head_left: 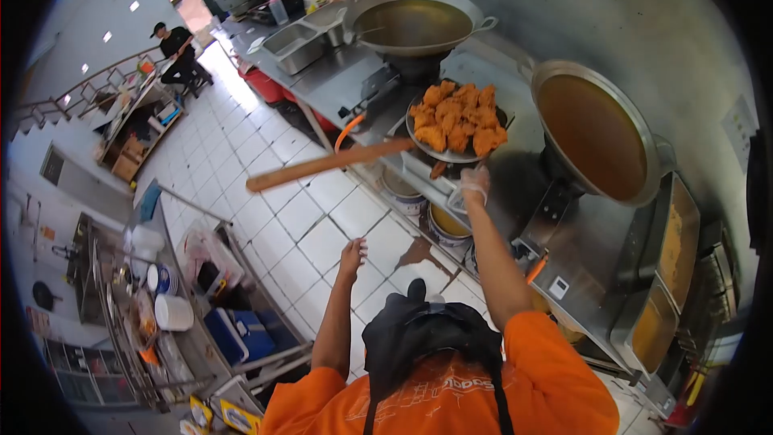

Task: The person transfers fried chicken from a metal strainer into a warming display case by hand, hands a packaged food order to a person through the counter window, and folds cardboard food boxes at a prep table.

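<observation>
Pieces of golden-brown fried chicken (457, 117) are heaped on a round strainer (507, 117) at the counter's front edge, between two big woks. Its long wooden handle (330, 165) juts out leftward over the floor. My right hand (473, 185), in a clear plastic glove, is at the strainer's near rim with its fingers closed; what they grip there is too small to make out. My left hand (353, 258) hangs over the floor tiles, bare, its fingers curled in with nothing visible in them.
A wok of oil (415, 24) stands at the back, and another wok (596, 137) at the right. Tins (447, 225) sit under the counter. Metal trays (656, 314) are at lower right. A cart (233, 274) with tubs stands left. A person (175, 52) sits far back.
</observation>
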`<state>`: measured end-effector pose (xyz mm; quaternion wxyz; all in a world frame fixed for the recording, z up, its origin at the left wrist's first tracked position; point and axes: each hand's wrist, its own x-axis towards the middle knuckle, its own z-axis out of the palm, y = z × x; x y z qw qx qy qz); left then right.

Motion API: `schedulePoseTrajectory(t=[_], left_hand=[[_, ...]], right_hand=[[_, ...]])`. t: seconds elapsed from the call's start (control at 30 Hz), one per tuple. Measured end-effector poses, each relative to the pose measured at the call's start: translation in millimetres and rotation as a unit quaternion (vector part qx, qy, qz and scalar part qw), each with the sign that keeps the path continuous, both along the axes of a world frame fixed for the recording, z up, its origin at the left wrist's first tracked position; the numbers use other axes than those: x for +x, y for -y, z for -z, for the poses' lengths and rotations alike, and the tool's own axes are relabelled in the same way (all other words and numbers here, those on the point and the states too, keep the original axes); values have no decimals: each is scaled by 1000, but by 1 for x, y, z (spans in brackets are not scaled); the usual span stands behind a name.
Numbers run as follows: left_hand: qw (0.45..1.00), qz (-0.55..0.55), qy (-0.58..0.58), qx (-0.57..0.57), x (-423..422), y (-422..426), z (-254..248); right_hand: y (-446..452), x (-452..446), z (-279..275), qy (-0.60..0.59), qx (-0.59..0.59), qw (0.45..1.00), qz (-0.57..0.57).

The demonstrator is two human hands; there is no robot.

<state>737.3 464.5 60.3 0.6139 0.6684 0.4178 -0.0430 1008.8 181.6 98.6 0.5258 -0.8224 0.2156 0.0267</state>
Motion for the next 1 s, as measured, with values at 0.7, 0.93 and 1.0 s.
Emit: schedulePoseTrajectory(t=[0.7,0.93,1.0], left_hand=[[965,182,155,111,101,81,-92],[968,-17,183,170,-109,164,-110],[956,-102,212,173,-183,194,-135]], right_hand=[[100,-175,4,27,256,966,-41],[154,-254,-74,-4,87,957,-276],[160,-292,-93,22,183,921,-344]])
